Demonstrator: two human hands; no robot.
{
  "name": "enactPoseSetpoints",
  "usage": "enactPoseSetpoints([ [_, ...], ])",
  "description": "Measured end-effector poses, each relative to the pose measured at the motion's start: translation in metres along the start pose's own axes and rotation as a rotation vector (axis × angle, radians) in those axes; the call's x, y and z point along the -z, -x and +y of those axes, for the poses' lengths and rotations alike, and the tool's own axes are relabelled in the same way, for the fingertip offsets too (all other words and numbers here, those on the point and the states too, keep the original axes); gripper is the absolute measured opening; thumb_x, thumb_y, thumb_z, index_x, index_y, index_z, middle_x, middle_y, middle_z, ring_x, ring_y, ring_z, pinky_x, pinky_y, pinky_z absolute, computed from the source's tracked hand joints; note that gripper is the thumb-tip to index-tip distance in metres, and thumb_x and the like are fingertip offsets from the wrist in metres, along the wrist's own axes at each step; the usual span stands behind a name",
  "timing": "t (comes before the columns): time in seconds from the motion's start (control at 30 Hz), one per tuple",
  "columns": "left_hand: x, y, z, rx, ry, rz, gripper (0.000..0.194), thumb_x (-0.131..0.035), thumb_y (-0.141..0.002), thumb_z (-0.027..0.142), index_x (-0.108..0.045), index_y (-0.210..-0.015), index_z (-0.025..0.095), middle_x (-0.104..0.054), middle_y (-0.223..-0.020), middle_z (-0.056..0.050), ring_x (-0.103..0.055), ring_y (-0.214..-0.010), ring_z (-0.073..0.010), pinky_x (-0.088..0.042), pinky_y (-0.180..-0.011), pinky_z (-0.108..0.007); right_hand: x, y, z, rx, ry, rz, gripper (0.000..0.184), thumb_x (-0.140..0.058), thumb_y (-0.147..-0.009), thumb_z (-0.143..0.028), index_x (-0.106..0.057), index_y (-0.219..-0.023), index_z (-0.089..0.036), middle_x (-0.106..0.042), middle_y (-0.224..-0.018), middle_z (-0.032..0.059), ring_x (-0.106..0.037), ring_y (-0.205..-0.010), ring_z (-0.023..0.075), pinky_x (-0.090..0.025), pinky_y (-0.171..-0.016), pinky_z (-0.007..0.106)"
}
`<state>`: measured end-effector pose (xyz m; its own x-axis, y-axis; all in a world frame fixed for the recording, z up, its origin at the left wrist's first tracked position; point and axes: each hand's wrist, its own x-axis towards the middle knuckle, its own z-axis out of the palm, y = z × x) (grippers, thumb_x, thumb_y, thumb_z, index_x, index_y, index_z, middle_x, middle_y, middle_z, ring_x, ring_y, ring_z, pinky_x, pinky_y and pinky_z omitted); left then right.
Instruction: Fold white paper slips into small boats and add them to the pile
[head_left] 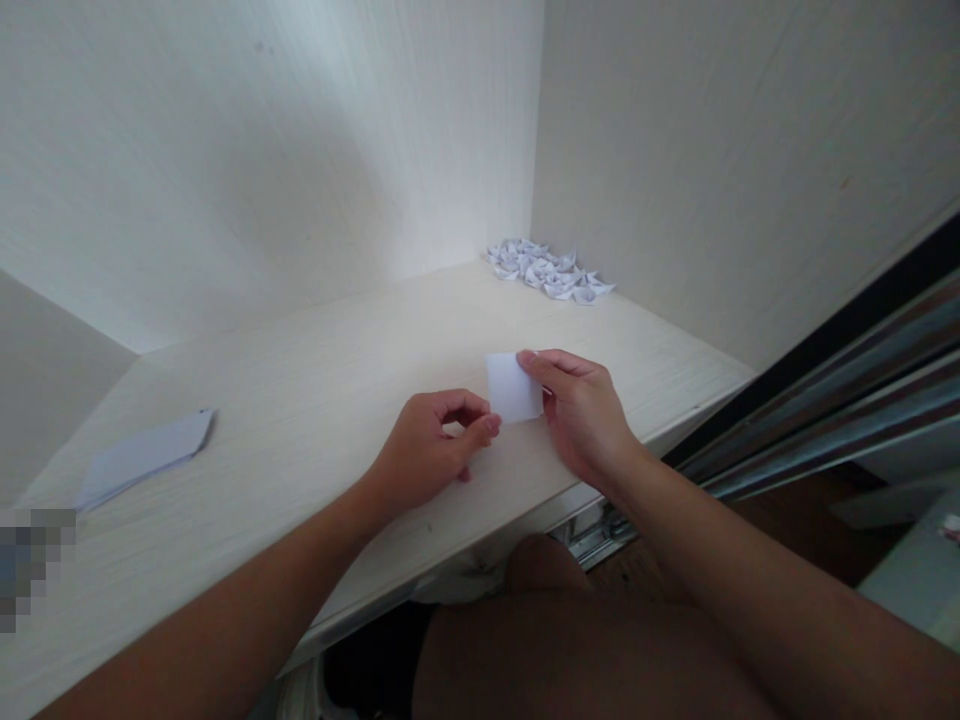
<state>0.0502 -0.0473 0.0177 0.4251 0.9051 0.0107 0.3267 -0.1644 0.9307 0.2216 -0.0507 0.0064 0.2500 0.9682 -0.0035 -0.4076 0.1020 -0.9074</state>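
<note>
A small white sheet of paper (511,390) is held up over the shelf, nearly square in outline. My right hand (581,405) pinches its upper right part, thumb on the near face and fingers behind. At the lower left corner, my left hand (439,445) has its thumb and fingertips closed together on the paper's edge. Beyond both hands, in the far right corner, lies a heap of small folded white paper pieces (544,270). A flat stack of white paper (146,460) rests at the left.
The pale shelf (315,380) is enclosed by a back wall (300,150) and a right side wall (712,150). Its front edge runs just above my legs (555,640). Dark-edged metal rails (840,400) stand at the right. A blurred patch covers the left edge.
</note>
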Motion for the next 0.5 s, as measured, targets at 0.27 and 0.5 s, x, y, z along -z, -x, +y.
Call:
enactPoseSetpoints([
  [0.27,0.004,0.003,-0.009,-0.404,-0.239,0.076,0.061,-0.071,-0.086,0.017,-0.056,-0.145,0.028,-0.075,-0.113,-0.007,-0.074,-0.085,-0.0144,-0.059,-0.058,-0.017,-0.002,0.001,-0.006,-0.080,-0.113,0.070,0.020,-0.089,-0.061,-0.029,-0.073,-0.062,-0.017,-0.066,-0.066,0.0011,-0.053,-0.065,0.0151,-0.039,-0.064,0.031],
  [0.5,0.006,0.002,-0.005,-0.586,-0.342,0.125,0.018,-0.072,-0.088,0.018,-0.082,-0.103,0.022,-0.079,-0.108,-0.008,-0.073,-0.081,-0.0136,-0.063,-0.066,-0.021,-0.007,0.008,-0.008,-0.115,-0.063,0.060,0.019,-0.088,-0.062,-0.029,-0.072,-0.061,-0.018,-0.063,-0.063,0.0001,-0.050,-0.063,0.0144,-0.036,-0.062,0.031],
])
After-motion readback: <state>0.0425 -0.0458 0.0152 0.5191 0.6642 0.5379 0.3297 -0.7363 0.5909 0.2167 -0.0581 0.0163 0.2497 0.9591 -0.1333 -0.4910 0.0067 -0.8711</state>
